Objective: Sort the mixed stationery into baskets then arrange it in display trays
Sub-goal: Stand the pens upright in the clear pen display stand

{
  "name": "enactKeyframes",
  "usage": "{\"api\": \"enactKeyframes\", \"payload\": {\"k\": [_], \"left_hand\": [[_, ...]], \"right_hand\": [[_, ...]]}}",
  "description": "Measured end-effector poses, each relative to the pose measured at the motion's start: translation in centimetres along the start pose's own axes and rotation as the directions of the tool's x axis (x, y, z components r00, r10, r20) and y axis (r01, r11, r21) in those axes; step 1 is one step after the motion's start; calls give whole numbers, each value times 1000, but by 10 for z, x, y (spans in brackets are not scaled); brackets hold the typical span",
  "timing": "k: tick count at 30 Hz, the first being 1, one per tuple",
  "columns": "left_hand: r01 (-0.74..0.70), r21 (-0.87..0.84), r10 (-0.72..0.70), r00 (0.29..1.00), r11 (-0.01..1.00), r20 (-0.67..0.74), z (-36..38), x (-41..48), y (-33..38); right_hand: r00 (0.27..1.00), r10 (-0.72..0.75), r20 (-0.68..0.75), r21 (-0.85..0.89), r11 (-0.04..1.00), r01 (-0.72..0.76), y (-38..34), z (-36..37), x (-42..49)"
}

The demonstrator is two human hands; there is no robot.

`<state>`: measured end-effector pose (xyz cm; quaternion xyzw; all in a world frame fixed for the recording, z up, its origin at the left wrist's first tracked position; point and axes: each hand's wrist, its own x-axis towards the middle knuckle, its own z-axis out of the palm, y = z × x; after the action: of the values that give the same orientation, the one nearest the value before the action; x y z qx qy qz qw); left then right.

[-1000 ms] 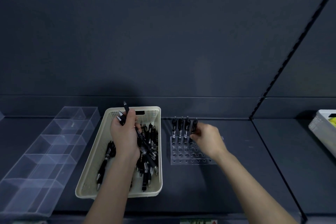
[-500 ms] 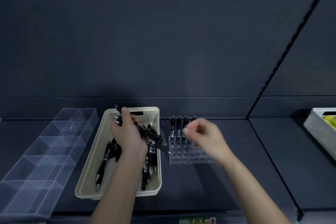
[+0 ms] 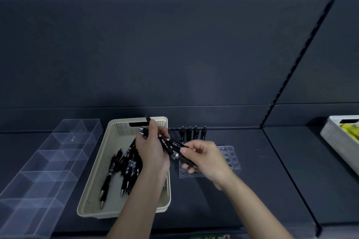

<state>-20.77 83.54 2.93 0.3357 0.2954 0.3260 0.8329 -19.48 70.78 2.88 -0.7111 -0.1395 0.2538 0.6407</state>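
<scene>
Pens (image 3: 168, 142), a black bunch of them, sit in the left hand (image 3: 153, 153), whose fingers are curled round their barrels above the far right part of the cream basket (image 3: 124, 128). The bunch slants, with the clicker ends up past the basket's far rim and the tips down to the right. The right hand (image 3: 208, 160) pinches the lower grip of one pen (image 3: 185, 159) from that bunch between thumb and fingertips, and its other fingers are curled beneath.

The basket lies on the dark shelf (image 3: 272, 180), near the front edge and left of middle. More loose pens (image 3: 118, 172) lie along its floor, tips toward the front. Just right of the basket stands a clear block (image 3: 231, 161) drilled with rows of holes, partly hidden by the right hand. Four pens (image 3: 192, 132) stand upright in the block's far row, side by side.

Left of the basket a clear tray (image 3: 50, 165) with dividers runs from the shelf's back toward its front left corner. At the right edge a pale bin (image 3: 338, 141) holds something yellow (image 3: 349, 130), too blurred to name.
</scene>
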Motion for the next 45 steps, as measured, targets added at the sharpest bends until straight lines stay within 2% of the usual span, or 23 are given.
{"api": "enactKeyframes", "payload": {"k": [4, 6, 8, 11, 16, 21, 24, 25, 27, 29, 31, 36, 39, 41, 45], "left_hand": [[37, -40, -40, 995, 999, -86, -1, 3, 1], [86, -80, -95, 987, 993, -126, -2, 6, 2], [135, -133, -152, 980, 982, -129, -3, 7, 3], [184, -195, -207, 973, 963, -106, -4, 7, 3], [216, -161, -230, 970, 963, -78, -5, 10, 3], [243, -72, -247, 967, 967, -61, -12, 12, -1], [239, -59, -242, 969, 969, -52, -14, 14, -2], [231, -48, -233, 971, 972, -51, -15, 14, -3], [212, -13, -212, 976, 977, -46, -15, 14, -4], [200, 23, -200, 979, 979, -27, -15, 13, -6], [204, 35, -204, 979, 978, -1, -14, 12, -6], [199, 42, -202, 977, 979, 66, -11, 9, -4], [204, 40, -207, 973, 978, 100, -12, 8, -4], [211, 48, -215, 969, 976, 117, -12, 7, -4], [211, 46, -215, 968, 976, 126, -14, 5, -4]], "right_hand": [[987, -126, -96, -173, 979, 108, 1, 6, 2], [980, -164, -117, -166, 976, 144, 2, 6, 3], [977, -154, -147, -68, 987, 146, 1, 6, 3], [979, -62, -193, 146, 985, 91, 1, 4, 4], [975, 66, -210, 529, 847, 57, -1, -10, 4], [951, 17, -309, 593, 785, 179, -7, -42, 2], [899, -63, -434, 467, 837, 285, -13, -67, 4], [868, -102, -487, 362, 880, 307, -14, -74, 6], [784, -210, -584, 29, 960, 279, -12, -84, 11], [737, -336, -587, -297, 936, 190, -8, -89, 17], [743, -413, -527, -458, 874, 161, -5, -88, 22], [782, -522, -342, -654, 730, 201, -1, -77, 29], [830, -518, -205, -733, 644, 221, 1, -71, 30], [863, -482, -153, -749, 626, 217, 4, -67, 31], [878, -456, -141, -744, 634, 210, 7, -66, 30]]}}
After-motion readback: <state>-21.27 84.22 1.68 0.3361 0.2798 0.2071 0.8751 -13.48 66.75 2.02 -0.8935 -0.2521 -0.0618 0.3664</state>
